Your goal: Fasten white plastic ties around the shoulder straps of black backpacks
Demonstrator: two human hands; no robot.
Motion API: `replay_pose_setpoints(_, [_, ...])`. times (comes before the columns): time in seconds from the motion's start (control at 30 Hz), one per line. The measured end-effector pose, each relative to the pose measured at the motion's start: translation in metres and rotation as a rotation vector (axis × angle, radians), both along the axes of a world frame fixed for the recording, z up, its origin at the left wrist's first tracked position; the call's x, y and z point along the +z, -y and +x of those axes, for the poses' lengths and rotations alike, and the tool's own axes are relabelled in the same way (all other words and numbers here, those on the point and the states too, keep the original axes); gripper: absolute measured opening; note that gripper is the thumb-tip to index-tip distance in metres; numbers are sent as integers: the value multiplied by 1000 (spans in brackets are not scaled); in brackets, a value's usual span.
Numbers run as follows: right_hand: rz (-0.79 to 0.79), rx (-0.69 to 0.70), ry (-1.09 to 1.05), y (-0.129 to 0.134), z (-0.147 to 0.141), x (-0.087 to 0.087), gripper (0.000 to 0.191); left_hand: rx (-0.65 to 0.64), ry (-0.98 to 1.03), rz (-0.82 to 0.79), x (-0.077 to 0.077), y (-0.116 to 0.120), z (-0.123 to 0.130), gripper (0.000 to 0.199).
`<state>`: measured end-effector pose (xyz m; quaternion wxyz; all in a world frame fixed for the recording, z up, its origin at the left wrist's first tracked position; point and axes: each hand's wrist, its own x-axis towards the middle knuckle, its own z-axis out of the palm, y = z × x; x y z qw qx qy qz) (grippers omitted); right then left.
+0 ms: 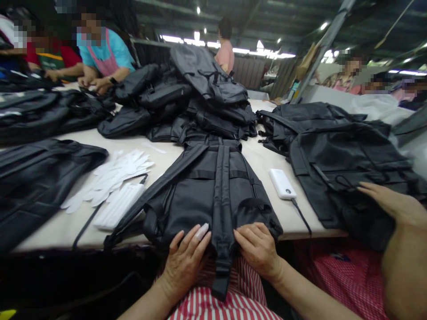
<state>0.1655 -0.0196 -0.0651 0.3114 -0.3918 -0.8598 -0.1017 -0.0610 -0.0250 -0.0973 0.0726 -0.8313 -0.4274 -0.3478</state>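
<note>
A black backpack (pixel 207 191) lies flat on the table with its padded shoulder straps facing up and its webbing strap hanging over the near edge. My left hand (pixel 185 262) rests open on the backpack's lower edge, left of the central straps, with a white covering on one finger. My right hand (pixel 256 249) lies on the same edge just right of those straps, its fingertips next to the webbing. Neither hand visibly grips anything.
A white power bank (pixel 282 183) with a black cable sits on the pale table (pixel 260 164). White gloves (pixel 110 178) and a white ribbed object (pixel 118 206) lie to the left. Stacked black backpacks (pixel 207 89) rise ahead. A co-worker's hand (pixel 390 200) rests on another backpack (pixel 343 164).
</note>
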Motion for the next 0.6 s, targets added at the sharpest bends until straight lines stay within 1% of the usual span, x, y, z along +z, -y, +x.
replay_pose_setpoints(0.1, [-4, 26, -10, 4, -4, 2, 21, 116, 90, 37, -10, -9, 10, 38])
replay_pose_setpoints(0.17, [1, 11, 2, 10, -6, -6, 21, 119, 127, 62, -15, -13, 10, 36])
replay_pose_setpoints(0.23, [43, -18, -5, 21, -6, -25, 26, 44, 137, 67, -22, -11, 3, 32])
replay_pose_setpoints(0.27, [87, -29, -33, 27, -5, -39, 31, -4, 133, 60, -28, -7, -2, 31])
replay_pose_setpoints(0.3, [121, -1, -37, 32, -4, -54, 34, -49, 125, 52, -35, -3, -8, 29])
replay_pose_setpoints(0.33, [159, 26, -47, 36, -2, -68, 35, -85, 110, 47, -41, 2, -14, 28])
replay_pose_setpoints(0.37, [174, 23, -63, 39, 0, -82, 36, -114, 92, 48, -48, 7, -20, 26])
replay_pose_setpoints(0.43, [172, 4, -80, 42, 4, -100, 33, -147, 63, 54, -53, 15, -28, 23])
replay_pose_setpoints(0.47, [152, -16, -82, 42, 5, -104, 32, -149, 63, 54, -51, 18, -30, 22])
replay_pose_setpoints(0.5, [125, -34, -77, 41, 6, -105, 31, -145, 70, 40, -45, 20, -30, 21])
replay_pose_setpoints(0.53, [98, -45, -69, 41, 8, -104, 30, -145, 79, 12, -34, 22, -28, 20])
replay_pose_setpoints(0.6, [66, -54, -61, 39, 9, -100, 30, -158, 80, -105, -5, 23, -20, 18])
